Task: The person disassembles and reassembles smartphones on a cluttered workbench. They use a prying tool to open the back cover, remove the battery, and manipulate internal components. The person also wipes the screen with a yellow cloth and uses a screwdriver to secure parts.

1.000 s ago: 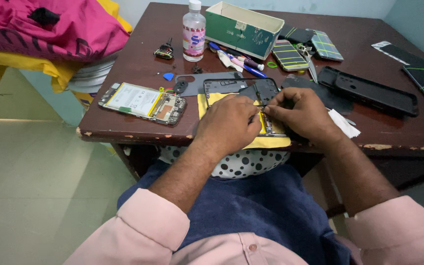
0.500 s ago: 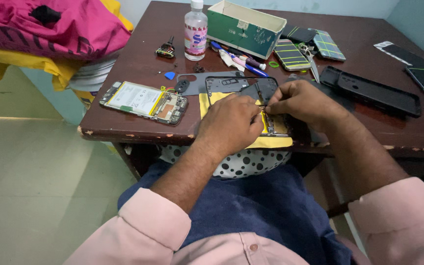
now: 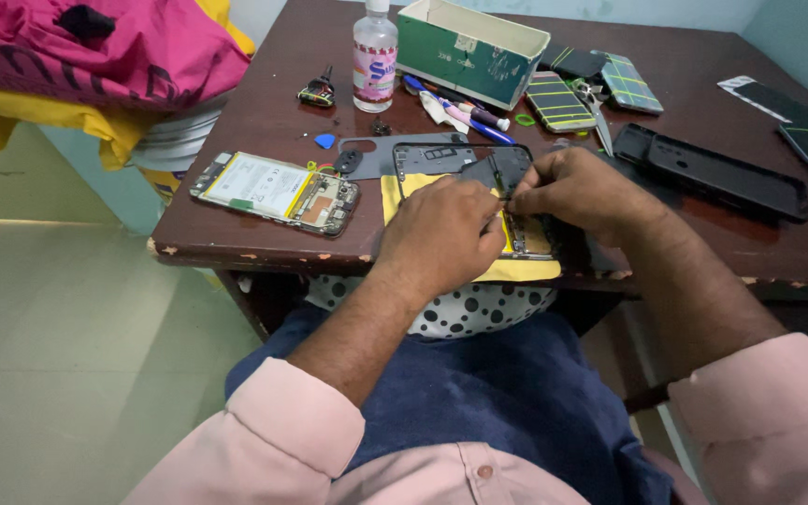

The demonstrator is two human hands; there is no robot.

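Your dark brown wooden table (image 3: pixel 264 122) fills most of the view, its near edge chipped, with a heap of pink and yellow cloth (image 3: pixel 95 65) off its left end. On the far side stands a green open cardboard box (image 3: pixel 469 47), and beside it a clear plastic bottle (image 3: pixel 373 56) with a pink label. A black phone back cover (image 3: pixel 713 170) lies to your right, well apart from an opened phone with its battery showing (image 3: pixel 275 192) on your left. Directly in front of you, the opened phone you are working on (image 3: pixel 460 166) rests on a yellow cloth (image 3: pixel 526 269) at the table's near edge, partly hidden under your hands. Your left hand (image 3: pixel 441 238) lies over its lower half, fingers curled down on it. Your right hand (image 3: pixel 577 192) is beside it, thumb and forefinger pinched on a thin dark tool (image 3: pixel 496 176) whose tip meets the phone's inside. A small blue pick (image 3: pixel 325 141) lies near the bottle.
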